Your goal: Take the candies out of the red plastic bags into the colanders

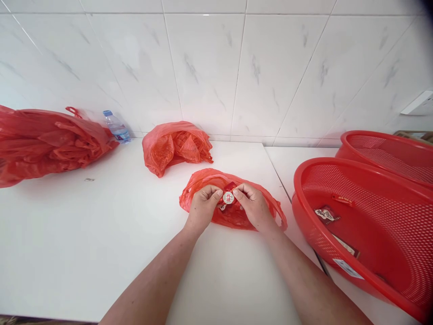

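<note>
Between both hands is a small red packet [228,197] with a round white label printed in red. My left hand [205,203] pinches its left edge with thumb and fingers, and my right hand [253,205] pinches the right edge. Beneath them, a red plastic bag [223,222] lies spread open on the white table [135,243]. Inside the bag, a dark red packet [230,186] shows just behind the held one. Part of another printed packet [222,207] peeks out below my left thumb. My fingertips behind the held packet are hidden.
At right stands a red perforated basket [297,198] with several packets on its floor; a second red basket [345,140] is behind it. Toward the wall lie a crumpled red bag [177,146], a clear bottle [117,127] with a blue cap and a large bundle of red bags [50,142].
</note>
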A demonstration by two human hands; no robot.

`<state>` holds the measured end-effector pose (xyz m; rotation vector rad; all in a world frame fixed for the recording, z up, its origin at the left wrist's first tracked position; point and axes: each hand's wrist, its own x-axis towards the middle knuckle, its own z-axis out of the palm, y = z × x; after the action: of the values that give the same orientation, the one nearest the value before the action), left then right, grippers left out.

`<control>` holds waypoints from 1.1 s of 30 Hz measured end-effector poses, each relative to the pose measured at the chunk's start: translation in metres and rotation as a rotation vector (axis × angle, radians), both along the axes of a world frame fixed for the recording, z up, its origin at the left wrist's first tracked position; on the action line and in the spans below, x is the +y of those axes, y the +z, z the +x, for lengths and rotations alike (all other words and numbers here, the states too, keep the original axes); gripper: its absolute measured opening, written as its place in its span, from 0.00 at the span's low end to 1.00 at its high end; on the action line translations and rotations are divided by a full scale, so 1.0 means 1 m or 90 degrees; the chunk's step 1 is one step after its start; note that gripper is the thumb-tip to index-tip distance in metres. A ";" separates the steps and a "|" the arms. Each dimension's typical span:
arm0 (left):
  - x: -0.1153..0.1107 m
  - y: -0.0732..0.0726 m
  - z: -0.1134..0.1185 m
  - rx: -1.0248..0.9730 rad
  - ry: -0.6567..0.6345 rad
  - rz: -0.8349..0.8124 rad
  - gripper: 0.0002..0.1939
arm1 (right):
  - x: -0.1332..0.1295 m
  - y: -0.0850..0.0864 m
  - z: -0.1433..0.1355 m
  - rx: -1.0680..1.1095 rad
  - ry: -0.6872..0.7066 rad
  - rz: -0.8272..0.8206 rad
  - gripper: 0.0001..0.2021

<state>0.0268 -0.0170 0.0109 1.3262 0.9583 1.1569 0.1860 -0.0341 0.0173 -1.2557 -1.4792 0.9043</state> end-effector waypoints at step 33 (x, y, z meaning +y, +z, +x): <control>0.004 -0.001 -0.002 0.053 0.180 0.029 0.12 | 0.004 -0.004 0.003 0.138 -0.056 -0.061 0.12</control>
<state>0.0246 -0.0127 0.0095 1.3121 1.2159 1.3514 0.1893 -0.0306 0.0137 -1.2400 -1.2144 1.0275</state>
